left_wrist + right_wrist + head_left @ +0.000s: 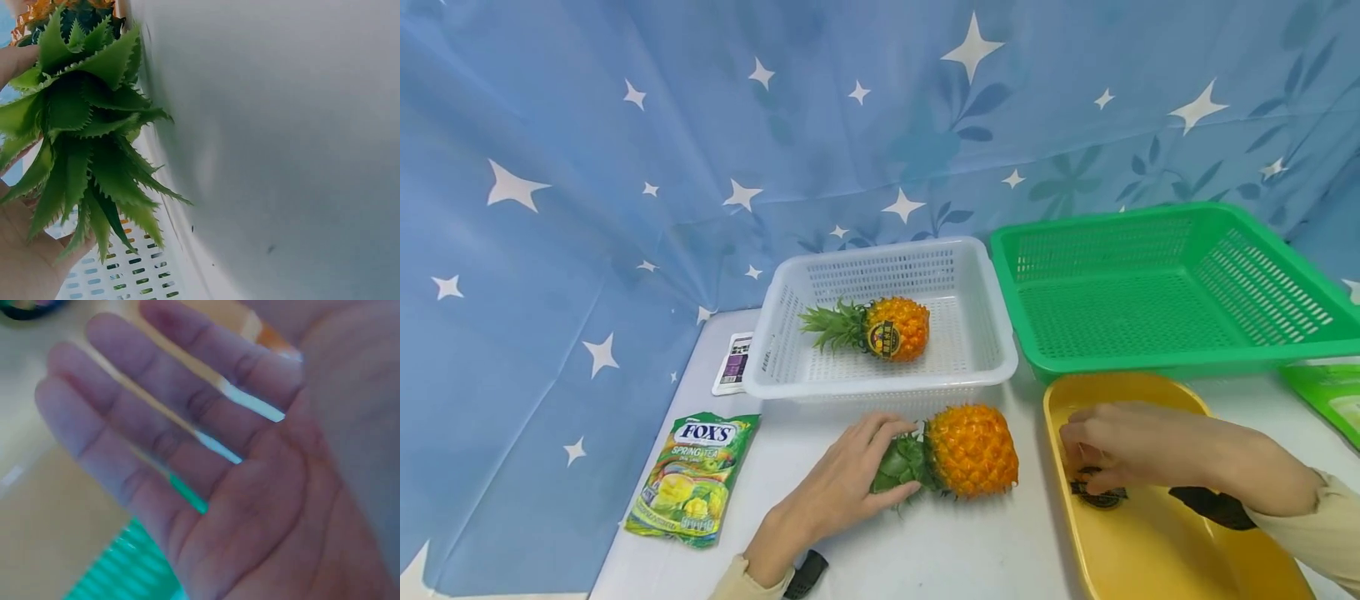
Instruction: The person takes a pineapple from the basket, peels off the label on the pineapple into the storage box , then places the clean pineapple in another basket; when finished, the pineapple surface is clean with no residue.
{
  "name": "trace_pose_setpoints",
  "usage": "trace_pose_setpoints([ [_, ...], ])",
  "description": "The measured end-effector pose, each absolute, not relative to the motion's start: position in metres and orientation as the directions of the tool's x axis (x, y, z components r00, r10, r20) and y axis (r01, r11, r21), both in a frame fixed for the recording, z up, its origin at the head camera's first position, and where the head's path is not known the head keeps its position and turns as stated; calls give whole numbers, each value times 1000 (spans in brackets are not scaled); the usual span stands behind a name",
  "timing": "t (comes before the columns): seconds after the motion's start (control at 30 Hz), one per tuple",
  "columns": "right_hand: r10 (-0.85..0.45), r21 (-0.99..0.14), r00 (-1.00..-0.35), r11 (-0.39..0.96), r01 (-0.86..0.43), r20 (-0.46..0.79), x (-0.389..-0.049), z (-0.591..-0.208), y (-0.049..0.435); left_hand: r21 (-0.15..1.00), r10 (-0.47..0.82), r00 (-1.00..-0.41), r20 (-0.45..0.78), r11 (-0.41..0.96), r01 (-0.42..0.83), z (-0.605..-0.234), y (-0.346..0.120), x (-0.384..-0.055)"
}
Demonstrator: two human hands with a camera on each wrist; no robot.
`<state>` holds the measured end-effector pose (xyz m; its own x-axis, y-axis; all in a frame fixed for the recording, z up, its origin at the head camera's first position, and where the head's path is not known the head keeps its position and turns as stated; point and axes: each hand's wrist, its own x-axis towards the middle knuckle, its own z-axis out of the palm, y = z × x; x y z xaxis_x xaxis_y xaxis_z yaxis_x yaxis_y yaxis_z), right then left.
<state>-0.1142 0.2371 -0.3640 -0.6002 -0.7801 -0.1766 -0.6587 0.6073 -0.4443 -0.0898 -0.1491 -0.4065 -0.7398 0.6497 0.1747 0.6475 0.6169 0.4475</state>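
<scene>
A small orange pineapple [973, 452] lies on its side on the white table, its green crown [87, 125] toward the left. My left hand [847, 468] grips the crown, thumb on the near side and fingers on the far side; leaves hide part of the grip in the left wrist view. Inside the yellow tray [1138, 546] is a round black label with gold print [1099, 492]. Just over it hovers my right hand [1120, 446], its fingers [125, 400] loosely extended and apart, holding nothing. Contact between fingertips and label cannot be made out.
Behind the pineapple stands a white basket [880, 388] holding another pineapple [898, 327]. A green basket [1120, 362] is at the back right. To the left lie a FOX'S candy bag [694, 479] and a white-purple packet [733, 364]. A green packet [1333, 400] shows at far right.
</scene>
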Motion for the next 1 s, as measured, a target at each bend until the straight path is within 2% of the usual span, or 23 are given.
trace_pose_setpoints([
  [0.13, -819, -433, -569, 539, -722, -71, -114, -349, 231, 400, 660, -728, 187, 626, 670, -407, -149, -86],
  [0.33, -862, -287, -492, 444, -849, 122, -112, -329, 204, 345, 673, -702, 234, 618, 707, -404, -146, -82],
  [0.47, -876, -225, -439, 395, -891, 199, -110, -323, 184, 315, 678, -691, 253, 617, 721, -403, -144, -80],
  [0.63, -889, -223, -425, 386, -895, 170, -109, -324, 168, 301, 682, -686, 255, 618, 726, -404, -143, -76],
  [0.77, -890, -252, -440, 403, -880, 116, -112, -326, 163, 284, 688, -679, 257, 618, 733, -404, -142, -75],
  [1.0, -892, -339, -452, 420, -842, 17, -119, -331, 154, 245, 697, -662, 274, 615, 749, -403, -141, -76],
])
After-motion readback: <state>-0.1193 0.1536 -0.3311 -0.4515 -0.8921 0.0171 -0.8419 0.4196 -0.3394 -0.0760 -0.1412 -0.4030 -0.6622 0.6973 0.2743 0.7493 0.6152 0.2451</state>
